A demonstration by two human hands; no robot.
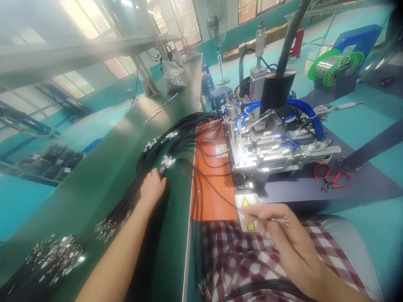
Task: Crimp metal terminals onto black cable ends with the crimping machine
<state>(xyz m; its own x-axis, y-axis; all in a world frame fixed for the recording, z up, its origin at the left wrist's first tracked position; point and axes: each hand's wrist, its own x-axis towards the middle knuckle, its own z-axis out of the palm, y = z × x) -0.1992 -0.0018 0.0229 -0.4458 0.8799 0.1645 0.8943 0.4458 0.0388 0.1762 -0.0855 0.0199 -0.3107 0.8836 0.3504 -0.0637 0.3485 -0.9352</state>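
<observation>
My right hand point(280, 230) pinches a thin black cable point(217, 188) near its end, where thin light-coloured wires stick out past the fingers. This cable runs back across an orange plate point(212, 188). My left hand point(153, 186) is closed on black cables of a long bundle point(126, 201) on the green table, just below a cluster of shiny connectors point(168, 161). Its fingertips are partly hidden. Bare wire ends point(110, 226) fan out at the near end of the bundle. Other cables hang over the table's edge beside my lap.
A metal machine point(267, 147) with blue air hoses stands to the right of the orange plate. Red-handled pliers point(327, 182) lie near it. Another cable bundle point(53, 260) lies at the lower left. Farther back are a bag of small parts point(173, 79), a wire spool point(333, 67) and a fan point(215, 25).
</observation>
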